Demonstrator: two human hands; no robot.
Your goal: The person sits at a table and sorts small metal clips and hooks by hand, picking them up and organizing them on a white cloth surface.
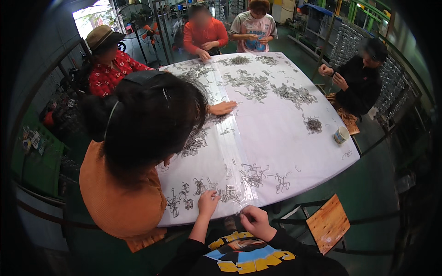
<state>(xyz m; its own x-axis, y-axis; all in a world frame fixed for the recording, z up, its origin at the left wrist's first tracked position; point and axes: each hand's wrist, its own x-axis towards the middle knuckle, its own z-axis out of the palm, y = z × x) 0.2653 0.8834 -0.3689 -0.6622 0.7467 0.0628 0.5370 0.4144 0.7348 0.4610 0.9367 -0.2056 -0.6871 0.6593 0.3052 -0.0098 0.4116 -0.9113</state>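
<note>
My left hand (208, 203) is at the near edge of the white-covered table (271, 138), its fingers drawn together beside a small heap of bent metal wire pieces (229, 193). Whatever its fingertips pinch is too small to name. To the right, my right hand (258, 222) is curled closed just off the table edge, thumb and fingertips together; what lies in them cannot be made out. Beyond both hands is a tangle of dark wire hooks (254, 175). More linked hooks (173, 203) lie left of my left hand.
A person in orange (124, 193) leans in close at my left; that person's hand (223, 108) reaches across the table. Other people sit around the far sides. Larger heaps of wire pieces (246, 83) spread farther back. A cup (341, 135) stands near the right edge, a wooden stool (328, 224) below it.
</note>
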